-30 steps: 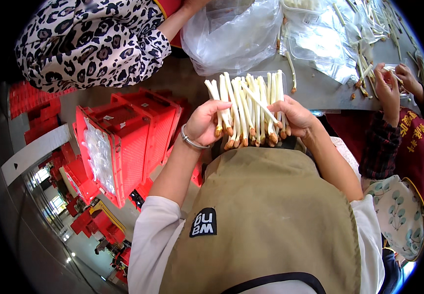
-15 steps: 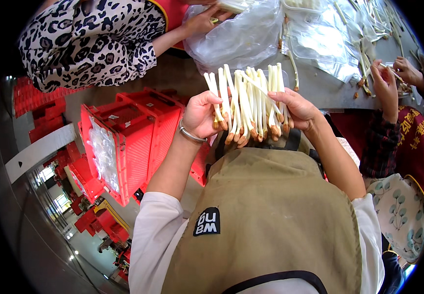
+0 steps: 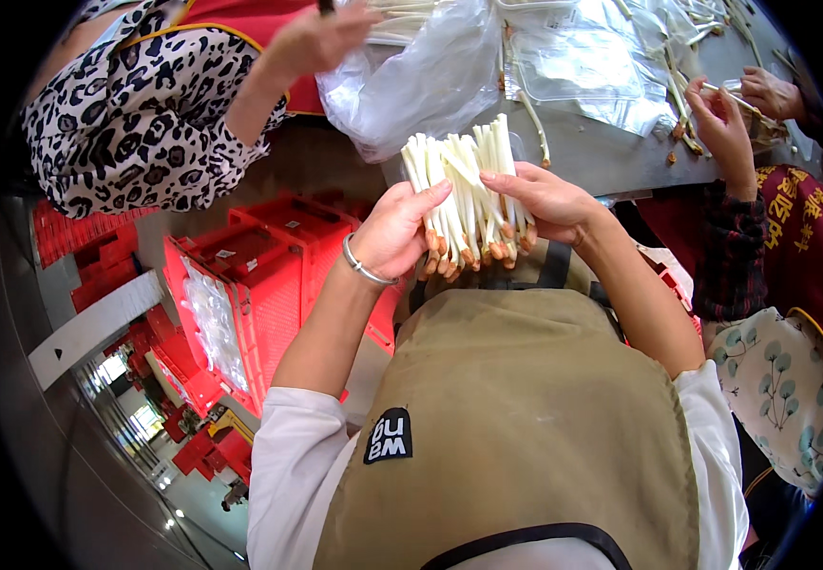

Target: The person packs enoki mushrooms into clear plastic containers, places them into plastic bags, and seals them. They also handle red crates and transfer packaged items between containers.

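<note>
Between my two hands is a bunch of slender white vegetable stalks (image 3: 459, 185) with brown root ends, lined up side by side above my apron. My left hand (image 3: 394, 228) grips the bunch from its left, thumb over the front. On the other side my right hand (image 3: 552, 201) is closed around the right of the bunch, its thumb pressed on a slanting stalk. The root ends point toward me and the white tips away. A clear plastic edge shows behind the stalks; whether it is a tray under them is hidden.
Ahead stands a grey metal table (image 3: 587, 157) with a clear plastic bag (image 3: 411, 95), a clear tray (image 3: 578, 71) and loose stalks. Red plastic crates (image 3: 288, 304) are stacked to my left. Co-workers' hands work at far left (image 3: 321, 43) and far right (image 3: 725, 133).
The bunch has drawn closer together between my hands, and my right hand has shifted left. The co-worker's hand at far left has moved left, away from the plastic bag.
</note>
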Demonstrator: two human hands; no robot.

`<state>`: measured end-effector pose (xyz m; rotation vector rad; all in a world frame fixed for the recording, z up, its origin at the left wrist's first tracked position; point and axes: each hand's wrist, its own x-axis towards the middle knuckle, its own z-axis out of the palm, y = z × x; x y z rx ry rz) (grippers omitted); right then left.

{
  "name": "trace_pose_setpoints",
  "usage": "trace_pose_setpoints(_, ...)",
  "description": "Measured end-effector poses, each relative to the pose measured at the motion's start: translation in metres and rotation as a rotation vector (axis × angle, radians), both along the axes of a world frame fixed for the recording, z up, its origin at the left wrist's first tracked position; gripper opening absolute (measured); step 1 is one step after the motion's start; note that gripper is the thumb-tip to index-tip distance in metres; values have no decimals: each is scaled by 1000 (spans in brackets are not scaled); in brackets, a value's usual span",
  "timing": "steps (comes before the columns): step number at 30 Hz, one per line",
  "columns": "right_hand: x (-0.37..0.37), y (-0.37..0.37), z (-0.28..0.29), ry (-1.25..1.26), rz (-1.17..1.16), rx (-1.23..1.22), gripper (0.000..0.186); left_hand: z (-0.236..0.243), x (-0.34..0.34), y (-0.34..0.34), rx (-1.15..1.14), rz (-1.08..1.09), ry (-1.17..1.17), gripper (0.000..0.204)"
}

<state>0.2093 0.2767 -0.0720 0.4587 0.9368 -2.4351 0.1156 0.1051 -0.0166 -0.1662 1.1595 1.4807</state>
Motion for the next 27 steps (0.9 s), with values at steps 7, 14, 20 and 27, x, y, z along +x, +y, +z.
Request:
trace_pose_setpoints(7, -2, -13, 48, 68, -43, 378, 70, -32, 18, 17, 155, -80, 265, 48)
trace_pose_setpoints(14, 2, -4, 96, -107, 37, 176, 71, -79, 11, 3, 578, -2, -201, 64)
trace_pose_setpoints(20, 12, 1, 91, -170, -94, 144, 63, -95, 16, -3, 731, 174, -342, 59)
trace_pose_setpoints(27, 1, -20, 81, -39, -34, 349, 35, -79, 9, -18, 579, 148, -334, 50)
